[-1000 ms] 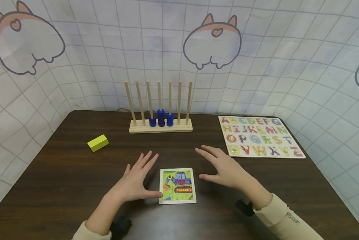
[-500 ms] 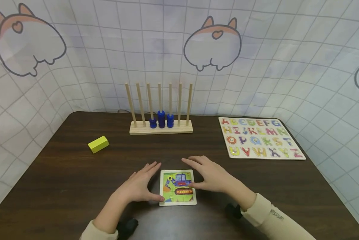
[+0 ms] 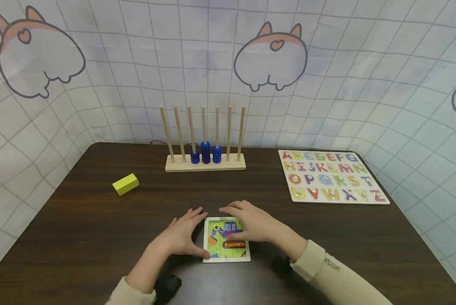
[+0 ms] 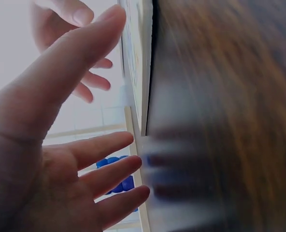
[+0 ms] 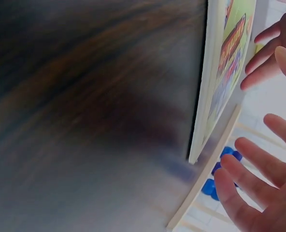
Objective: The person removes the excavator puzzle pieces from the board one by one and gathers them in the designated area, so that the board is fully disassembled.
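Observation:
A small square jigsaw puzzle [image 3: 223, 250] in a pale frame, with a blue excavator on green, lies flat on the dark table. My left hand [image 3: 177, 238] is at its left side, thumb tip over the lower left corner and fingers spread near the upper left corner. From the right, my right hand [image 3: 256, 223] reaches over the board, its thumb overlapping the excavator and its fingers past the top edge. In the left wrist view the left fingers [image 4: 115, 173] are extended beside the board's edge. The right fingers [image 5: 256, 166] look loosely bent, with nothing between them and the thumb.
A wooden peg rack [image 3: 206, 167] with several blue beads stands at the back. On the left lies a yellow block [image 3: 126, 184]. An alphabet puzzle board [image 3: 332, 177] lies at the back right. A patterned white cloth [image 3: 136, 84] hangs behind the table [image 3: 79, 228].
My right hand has moved left, from beside the puzzle to over it. My left hand has shifted slightly right and nearer, its fingers less spread. The puzzle stays in place.

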Demonstrator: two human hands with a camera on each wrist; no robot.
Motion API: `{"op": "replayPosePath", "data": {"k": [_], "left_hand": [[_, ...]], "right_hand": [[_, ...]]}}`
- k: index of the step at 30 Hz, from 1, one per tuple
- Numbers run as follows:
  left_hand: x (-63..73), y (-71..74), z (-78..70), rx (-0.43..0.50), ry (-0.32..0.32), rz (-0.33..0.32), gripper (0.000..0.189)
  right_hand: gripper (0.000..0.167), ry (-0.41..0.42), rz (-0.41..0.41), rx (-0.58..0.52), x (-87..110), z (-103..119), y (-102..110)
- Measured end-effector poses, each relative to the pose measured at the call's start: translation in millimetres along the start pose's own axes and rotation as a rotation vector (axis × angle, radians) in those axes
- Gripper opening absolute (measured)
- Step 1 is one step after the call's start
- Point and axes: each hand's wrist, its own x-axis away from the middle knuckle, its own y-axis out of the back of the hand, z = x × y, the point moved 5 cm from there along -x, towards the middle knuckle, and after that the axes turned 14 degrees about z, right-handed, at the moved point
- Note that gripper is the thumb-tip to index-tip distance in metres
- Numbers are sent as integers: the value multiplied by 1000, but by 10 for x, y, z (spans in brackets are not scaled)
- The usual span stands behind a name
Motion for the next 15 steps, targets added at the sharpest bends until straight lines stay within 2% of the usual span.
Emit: {"op": "replayPosePath", "data": {"k": [6,15], "left_hand": [[-48,-35,-3,-1,-13,15,97],[-34,-32,-22,8,-11,18,97]], "right_hand": [[57,37,40,-62,-101,45,-27],[56,8,107,-81,-283,95,-90]]}}
